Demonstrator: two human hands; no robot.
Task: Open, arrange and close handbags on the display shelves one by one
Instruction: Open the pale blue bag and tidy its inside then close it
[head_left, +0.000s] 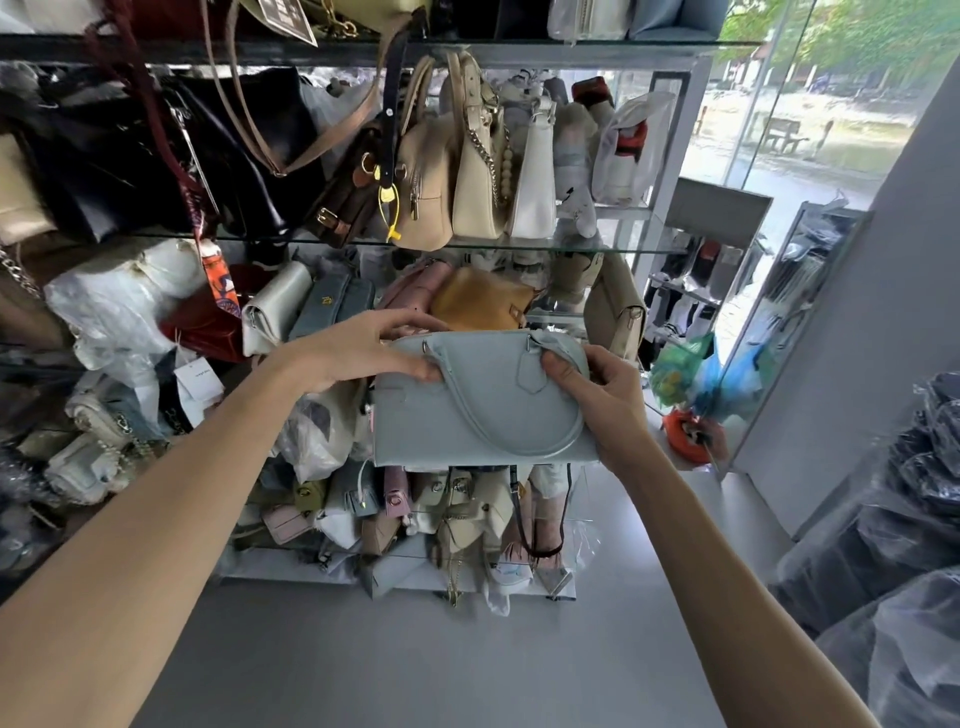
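Observation:
A pale blue handbag hangs in the air in front of the glass display shelves, held between both hands. Its handle lies folded down across its front. My left hand grips the bag's top left corner, thumb on the front and fingers over the top edge. My right hand grips the top right corner, thumb near the small leather tag. Whether the zip is open cannot be told from here.
Cream and beige bags stand on the shelf above, black bags to the left. A tan bag and a pink one sit just behind the held bag. Small bags fill the bottom shelf. Wrapped goods pile at right; grey floor below.

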